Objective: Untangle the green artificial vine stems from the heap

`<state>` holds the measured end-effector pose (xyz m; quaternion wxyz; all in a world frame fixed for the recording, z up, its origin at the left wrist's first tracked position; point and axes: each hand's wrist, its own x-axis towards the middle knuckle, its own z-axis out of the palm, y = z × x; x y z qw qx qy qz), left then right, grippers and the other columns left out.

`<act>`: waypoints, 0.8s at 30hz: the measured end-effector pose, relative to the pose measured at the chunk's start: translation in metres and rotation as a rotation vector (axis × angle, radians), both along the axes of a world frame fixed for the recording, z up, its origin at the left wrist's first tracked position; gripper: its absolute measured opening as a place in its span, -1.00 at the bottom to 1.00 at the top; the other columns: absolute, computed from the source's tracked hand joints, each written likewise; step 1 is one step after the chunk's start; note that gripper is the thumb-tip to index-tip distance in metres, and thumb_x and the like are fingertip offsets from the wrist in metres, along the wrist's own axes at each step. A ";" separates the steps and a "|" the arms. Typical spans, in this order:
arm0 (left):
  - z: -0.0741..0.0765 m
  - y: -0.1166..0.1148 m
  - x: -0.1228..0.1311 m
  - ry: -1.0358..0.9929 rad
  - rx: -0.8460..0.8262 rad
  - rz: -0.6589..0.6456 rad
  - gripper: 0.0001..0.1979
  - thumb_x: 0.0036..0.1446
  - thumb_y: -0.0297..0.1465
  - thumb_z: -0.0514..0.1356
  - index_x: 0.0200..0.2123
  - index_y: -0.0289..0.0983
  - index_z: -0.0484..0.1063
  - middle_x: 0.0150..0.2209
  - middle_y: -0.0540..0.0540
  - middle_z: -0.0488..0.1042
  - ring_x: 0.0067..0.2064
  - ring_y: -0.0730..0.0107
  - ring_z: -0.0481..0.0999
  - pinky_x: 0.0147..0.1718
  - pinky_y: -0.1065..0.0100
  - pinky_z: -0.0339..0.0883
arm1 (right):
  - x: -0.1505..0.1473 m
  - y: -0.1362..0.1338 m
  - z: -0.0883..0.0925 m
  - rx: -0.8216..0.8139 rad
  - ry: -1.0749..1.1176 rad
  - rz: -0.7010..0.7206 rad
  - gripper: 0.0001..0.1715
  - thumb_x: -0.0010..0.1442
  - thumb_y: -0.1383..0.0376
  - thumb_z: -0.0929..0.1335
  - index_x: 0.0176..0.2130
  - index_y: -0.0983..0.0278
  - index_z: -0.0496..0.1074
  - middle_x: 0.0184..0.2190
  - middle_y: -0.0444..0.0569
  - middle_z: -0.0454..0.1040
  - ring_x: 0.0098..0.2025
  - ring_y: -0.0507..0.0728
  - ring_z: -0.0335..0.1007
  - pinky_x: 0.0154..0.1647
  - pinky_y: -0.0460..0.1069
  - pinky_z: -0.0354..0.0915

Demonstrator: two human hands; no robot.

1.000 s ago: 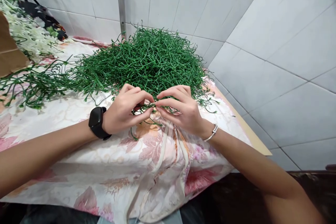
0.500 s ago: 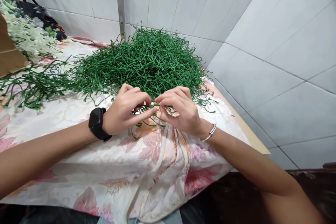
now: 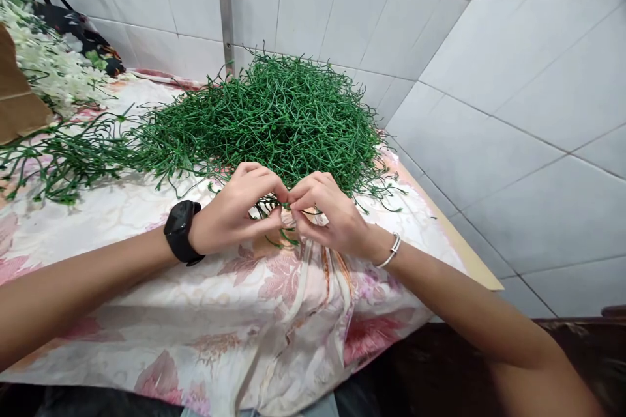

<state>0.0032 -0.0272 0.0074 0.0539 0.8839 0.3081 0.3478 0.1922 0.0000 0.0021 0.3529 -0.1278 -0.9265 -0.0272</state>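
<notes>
Thin green plastic stems (image 3: 288, 239) show between and below my two hands, over the floral cloth. My left hand (image 3: 239, 208), with a black band at the wrist, pinches some of them. Fingertips touching the left ones, my right hand (image 3: 332, 212) is closed on the same stems; a silvery bracelet circles that wrist. Just beyond both hands rises a large tangled pile of green stems (image 3: 293, 111). The exact grip point is partly hidden by the fingers.
More green stems (image 3: 73, 156) spread leftward over the floral cloth (image 3: 195, 319). White artificial flowers (image 3: 53, 65) and a piece of brown cardboard (image 3: 19, 98) are at the far left. Behind stands a tiled wall (image 3: 313, 0) with a metal strip (image 3: 225, 19).
My hands have drawn together until their fingertips meet. The left fingers have curled in more, and the right fingers have shifted slightly left and down. Less of the small stems shows below them.
</notes>
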 end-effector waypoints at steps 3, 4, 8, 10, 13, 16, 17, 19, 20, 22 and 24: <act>0.001 0.002 -0.002 -0.027 -0.013 0.015 -0.97 0.07 -0.48 0.06 -0.36 -0.29 0.25 -0.39 -0.01 0.39 -0.31 0.46 0.34 -0.20 0.34 0.11 | 0.001 -0.001 0.002 -0.001 0.014 -0.027 -0.87 0.10 0.46 0.26 -0.32 0.28 0.18 -0.33 -0.05 0.39 -0.23 0.04 0.27 -0.21 0.03 0.18; 0.001 0.002 -0.002 -0.035 -0.016 0.026 -0.98 0.08 -0.47 0.05 -0.36 -0.29 0.25 -0.40 -0.01 0.38 -0.32 0.47 0.32 -0.23 0.35 0.11 | 0.001 -0.001 0.002 0.005 0.023 -0.038 -0.86 0.10 0.46 0.25 -0.30 0.27 0.19 -0.33 -0.05 0.39 -0.22 0.05 0.27 -0.20 0.03 0.17; 0.003 0.000 -0.001 -0.026 -0.053 0.029 -0.93 0.12 -0.43 0.04 -0.33 -0.29 0.28 -0.40 0.00 0.38 -0.33 0.46 0.29 -0.25 0.34 0.07 | 0.001 0.000 0.002 -0.011 0.054 -0.036 -0.83 0.12 0.48 0.23 -0.26 0.27 0.18 -0.33 -0.05 0.37 -0.25 0.05 0.24 -0.22 0.03 0.17; 0.003 -0.002 0.000 -0.003 -0.088 0.007 -0.91 0.14 -0.42 0.03 -0.31 -0.29 0.29 -0.39 -0.01 0.38 -0.33 0.45 0.29 -0.24 0.32 0.05 | 0.001 0.000 0.001 -0.041 0.070 -0.021 -0.83 0.12 0.50 0.21 -0.27 0.27 0.17 -0.35 -0.06 0.35 -0.27 0.04 0.22 -0.23 0.03 0.17; 0.005 -0.003 0.000 0.017 -0.130 -0.030 -0.90 0.14 -0.41 0.02 -0.31 -0.30 0.30 -0.39 -0.02 0.37 -0.32 0.44 0.28 -0.25 0.32 0.04 | 0.001 0.000 0.000 -0.055 0.092 -0.009 -0.81 0.11 0.53 0.19 -0.29 0.27 0.16 -0.38 -0.06 0.32 -0.29 0.04 0.19 -0.24 0.02 0.16; 0.005 -0.003 0.001 0.031 -0.133 -0.045 -0.89 0.15 -0.39 0.03 -0.31 -0.30 0.30 -0.40 -0.01 0.37 -0.35 0.46 0.27 -0.27 0.33 0.03 | 0.001 -0.002 -0.001 -0.022 0.092 -0.011 -0.80 0.09 0.54 0.19 -0.29 0.27 0.15 -0.38 -0.05 0.30 -0.31 0.04 0.15 -0.26 0.02 0.15; 0.004 -0.003 0.000 0.034 -0.127 -0.046 -0.88 0.16 -0.39 0.02 -0.31 -0.30 0.31 -0.41 -0.01 0.37 -0.36 0.46 0.26 -0.28 0.33 0.02 | 0.000 -0.002 -0.001 -0.012 0.089 -0.016 -0.80 0.09 0.54 0.18 -0.29 0.27 0.15 -0.38 -0.05 0.30 -0.31 0.04 0.15 -0.26 0.02 0.14; 0.003 -0.002 0.000 0.043 -0.118 -0.051 -0.87 0.16 -0.38 0.02 -0.32 -0.31 0.31 -0.43 -0.01 0.36 -0.38 0.47 0.25 -0.30 0.34 0.02 | 0.000 -0.003 0.000 -0.006 0.085 -0.030 -0.81 0.11 0.52 0.17 -0.28 0.27 0.14 -0.38 -0.05 0.29 -0.31 0.05 0.14 -0.26 0.03 0.14; 0.002 -0.001 -0.001 0.050 -0.115 -0.054 -0.86 0.16 -0.38 0.01 -0.32 -0.31 0.31 -0.43 -0.01 0.36 -0.39 0.47 0.25 -0.30 0.34 0.02 | 0.000 -0.003 0.000 -0.008 0.084 -0.038 -0.81 0.12 0.52 0.17 -0.28 0.26 0.14 -0.38 -0.06 0.29 -0.31 0.04 0.14 -0.26 0.03 0.14; 0.001 0.001 -0.002 0.061 -0.109 -0.061 -0.84 0.15 -0.35 0.03 -0.33 -0.32 0.32 -0.43 -0.02 0.36 -0.39 0.46 0.25 -0.32 0.34 0.04 | 0.001 -0.002 0.002 -0.010 0.087 -0.051 -0.82 0.13 0.51 0.16 -0.28 0.26 0.14 -0.38 -0.07 0.29 -0.30 0.04 0.15 -0.25 0.02 0.14; 0.001 0.002 -0.003 0.040 -0.105 -0.067 -0.83 0.13 -0.33 0.06 -0.32 -0.32 0.31 -0.40 -0.04 0.37 -0.35 0.43 0.26 -0.31 0.35 0.06 | 0.001 -0.001 0.003 -0.003 0.093 -0.063 -0.82 0.13 0.51 0.18 -0.27 0.26 0.16 -0.38 -0.07 0.30 -0.29 0.04 0.17 -0.25 0.02 0.15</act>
